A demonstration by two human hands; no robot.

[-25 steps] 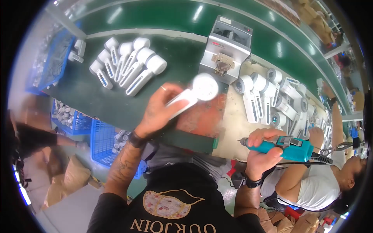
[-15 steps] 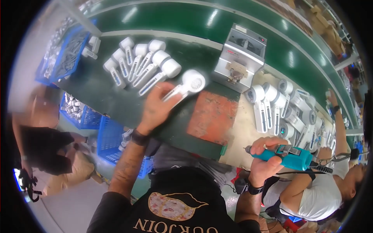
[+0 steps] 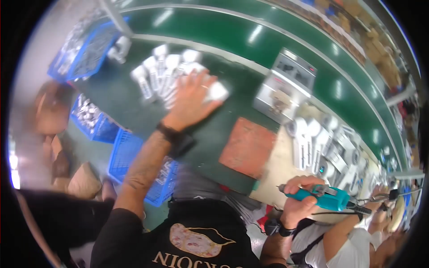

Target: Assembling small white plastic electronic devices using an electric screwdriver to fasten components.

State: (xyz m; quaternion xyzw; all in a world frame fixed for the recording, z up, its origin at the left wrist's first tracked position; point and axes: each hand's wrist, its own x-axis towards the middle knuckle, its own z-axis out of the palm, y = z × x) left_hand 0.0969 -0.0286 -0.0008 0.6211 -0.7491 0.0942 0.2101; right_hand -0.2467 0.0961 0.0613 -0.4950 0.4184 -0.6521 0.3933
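Observation:
My left hand (image 3: pixel 191 105) lies with fingers spread over a row of white handheld fans (image 3: pixel 154 73) on the green worktable (image 3: pixel 201 145). The nearest fan's round head (image 3: pixel 218 91) shows between my thumb and fingers, and its handle is hidden under the hand. Blur softens this whole group. Over the table's front edge on the right, my right hand (image 3: pixel 297 207) is wrapped round a teal electric screwdriver (image 3: pixel 336 199). Its bit points left and a cord runs from its back end.
An orange-red mat (image 3: pixel 248 147) lies on the table below a grey metal machine (image 3: pixel 286 85). More white fans (image 3: pixel 306 143) are heaped at the right. Blue baskets (image 3: pixel 123 154) stand at the left. People are close by on both sides, a white-shirted one (image 3: pixel 353 241) at right.
My left hand has carried a fan up and left to the row, and its fingers have gone from gripping to spread. The view has shifted. My right hand still holds the screwdriver.

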